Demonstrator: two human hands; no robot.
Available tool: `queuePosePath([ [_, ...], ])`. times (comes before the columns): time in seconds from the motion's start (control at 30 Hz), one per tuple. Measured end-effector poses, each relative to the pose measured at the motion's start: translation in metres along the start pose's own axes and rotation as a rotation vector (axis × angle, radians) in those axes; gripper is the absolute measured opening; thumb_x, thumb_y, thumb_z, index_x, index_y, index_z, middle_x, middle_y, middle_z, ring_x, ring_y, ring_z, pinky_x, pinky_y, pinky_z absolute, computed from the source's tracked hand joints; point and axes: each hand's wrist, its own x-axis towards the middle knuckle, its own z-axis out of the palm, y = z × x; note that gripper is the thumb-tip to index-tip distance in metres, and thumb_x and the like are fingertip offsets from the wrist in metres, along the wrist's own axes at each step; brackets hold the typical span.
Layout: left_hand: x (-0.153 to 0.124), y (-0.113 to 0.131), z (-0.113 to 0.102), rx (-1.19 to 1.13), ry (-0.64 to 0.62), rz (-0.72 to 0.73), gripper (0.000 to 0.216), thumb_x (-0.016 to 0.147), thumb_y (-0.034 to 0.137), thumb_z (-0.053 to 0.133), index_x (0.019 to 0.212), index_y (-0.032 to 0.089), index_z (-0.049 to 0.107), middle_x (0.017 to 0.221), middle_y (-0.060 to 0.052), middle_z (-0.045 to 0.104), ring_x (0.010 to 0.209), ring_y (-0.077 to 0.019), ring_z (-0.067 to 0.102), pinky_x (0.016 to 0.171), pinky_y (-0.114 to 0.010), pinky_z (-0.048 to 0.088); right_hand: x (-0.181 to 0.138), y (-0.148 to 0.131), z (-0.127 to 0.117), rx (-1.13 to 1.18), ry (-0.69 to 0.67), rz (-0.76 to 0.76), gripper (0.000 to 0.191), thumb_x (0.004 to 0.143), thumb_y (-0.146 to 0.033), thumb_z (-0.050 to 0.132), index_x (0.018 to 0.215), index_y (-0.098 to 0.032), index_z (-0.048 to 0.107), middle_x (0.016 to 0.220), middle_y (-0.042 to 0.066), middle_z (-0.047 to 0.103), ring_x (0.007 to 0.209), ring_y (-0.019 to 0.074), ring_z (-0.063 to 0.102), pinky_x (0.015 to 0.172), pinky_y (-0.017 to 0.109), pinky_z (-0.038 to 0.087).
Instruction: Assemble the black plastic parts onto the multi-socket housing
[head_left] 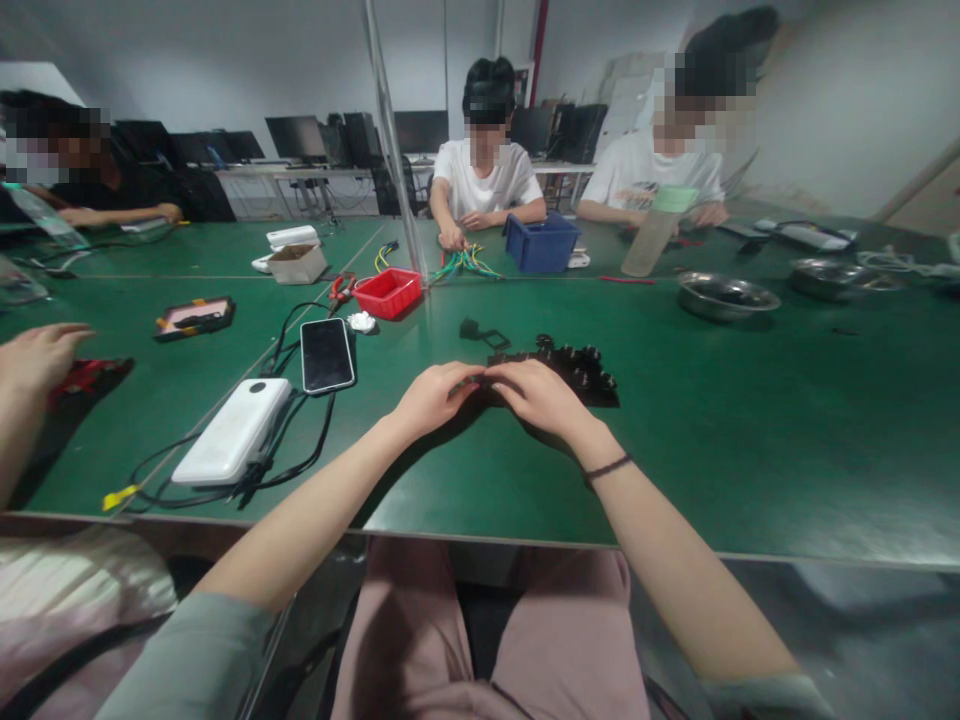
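Observation:
My left hand [435, 395] and my right hand [538, 393] rest close together on the green table [750, 440], fingertips meeting over a small dark part that I cannot make out. Both hands have their fingers curled and pinched. Just behind my right hand lies a pile of black plastic parts [581, 367]. A single black part [480, 332] lies farther back. A dark band sits on my right wrist.
A white power bank [232, 430] with black cables and a black phone [327, 354] lie to the left. A red tray [388, 293], blue bin [540, 243], cardboard box [298, 263] and steel bowls [726, 296] stand farther back. Other people sit around; a neighbour's hand [37, 355] is at left.

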Motion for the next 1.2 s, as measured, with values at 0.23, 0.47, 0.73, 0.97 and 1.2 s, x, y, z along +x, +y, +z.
queuePosePath([
  [0.23, -0.0009, -0.0001, 0.0, 0.002, -0.007, -0.014, 0.025, 0.092, 0.02, 0.053, 0.114, 0.015, 0.065, 0.104, -0.01, 0.073, 0.095, -0.0186, 0.07, 0.086, -0.032, 0.056, -0.0001, 0.0, 0.0005, -0.004, 0.003, 0.005, 0.025, 0.093, -0.017, 0.052, 0.113, -0.016, 0.066, 0.112, 0.012, 0.073, 0.103, 0.0245, 0.067, 0.091, 0.041, 0.048],
  [0.47, -0.0001, 0.0004, -0.0004, 0.0, -0.028, -0.025, 0.026, 0.092, 0.021, 0.052, 0.114, 0.015, 0.065, 0.104, -0.01, 0.073, 0.095, -0.0188, 0.07, 0.087, -0.033, 0.056, -0.0004, 0.001, 0.0008, -0.01, 0.0, 0.001, 0.025, 0.092, -0.017, 0.053, 0.113, -0.016, 0.067, 0.111, 0.012, 0.072, 0.104, 0.0245, 0.067, 0.091, 0.041, 0.049],
  [0.73, -0.0002, 0.0, 0.0, 0.003, -0.029, -0.04, 0.025, 0.092, 0.021, 0.054, 0.114, 0.017, 0.065, 0.103, -0.008, 0.073, 0.093, -0.0182, 0.07, 0.085, -0.032, 0.056, -0.0005, 0.0004, 0.0002, -0.011, -0.01, 0.01, 0.025, 0.093, -0.017, 0.052, 0.113, -0.017, 0.066, 0.112, 0.012, 0.072, 0.104, 0.0246, 0.066, 0.091, 0.041, 0.048],
  [0.97, -0.0007, -0.001, 0.0012, 0.024, -0.024, -0.035, 0.024, 0.091, 0.021, 0.055, 0.112, 0.016, 0.065, 0.105, -0.01, 0.073, 0.094, -0.019, 0.07, 0.084, -0.032, 0.056, -0.0004, 0.0002, 0.0007, -0.011, -0.017, 0.011, 0.026, 0.093, -0.017, 0.051, 0.114, -0.015, 0.066, 0.112, 0.012, 0.072, 0.103, 0.0248, 0.066, 0.091, 0.041, 0.048],
  [1.2, 0.0, -0.0015, 0.0016, 0.026, -0.014, -0.03, 0.023, 0.091, 0.02, 0.056, 0.111, 0.016, 0.066, 0.103, -0.009, 0.074, 0.093, -0.0188, 0.07, 0.084, -0.032, 0.056, -0.0003, -0.0009, -0.0003, -0.009, -0.001, 0.009, 0.026, 0.093, -0.017, 0.052, 0.115, -0.016, 0.066, 0.112, 0.012, 0.072, 0.105, 0.0243, 0.066, 0.092, 0.041, 0.048],
])
